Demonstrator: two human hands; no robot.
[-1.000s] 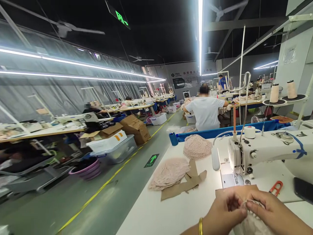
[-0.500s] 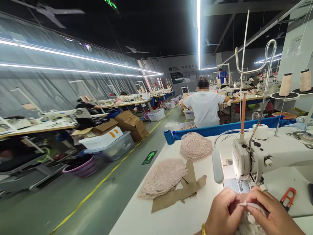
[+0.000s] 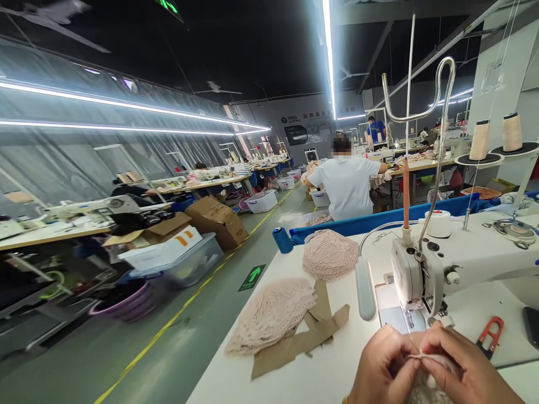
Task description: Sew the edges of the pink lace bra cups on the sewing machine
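My left hand [image 3: 381,365] and my right hand [image 3: 461,365] pinch the edge of a pale pink lace piece [image 3: 429,387] between thumbs and fingers, their tips nearly touching. They are just in front of the needle area of a white sewing machine [image 3: 415,269]. Two stacks of pink lace pieces lie on the white table, one farther back [image 3: 330,254] and one nearer [image 3: 273,314]. Brown strips [image 3: 301,345] lie crossed beside the nearer stack. Red-handled snips [image 3: 490,336] rest to the right of my right hand.
A blue thread spool [image 3: 282,240] and blue cloth [image 3: 379,220] are at the table's back edge. Thread cones [image 3: 480,140] stand at the right. A person in a white shirt [image 3: 345,188] sits ahead. Boxes [image 3: 217,221] and a purple basket [image 3: 126,303] stand along the left aisle.
The whole view has shifted slightly, so most things appear farther left. Both hands still pinch the lace, with their fingertips at nearly the same place by the machine.
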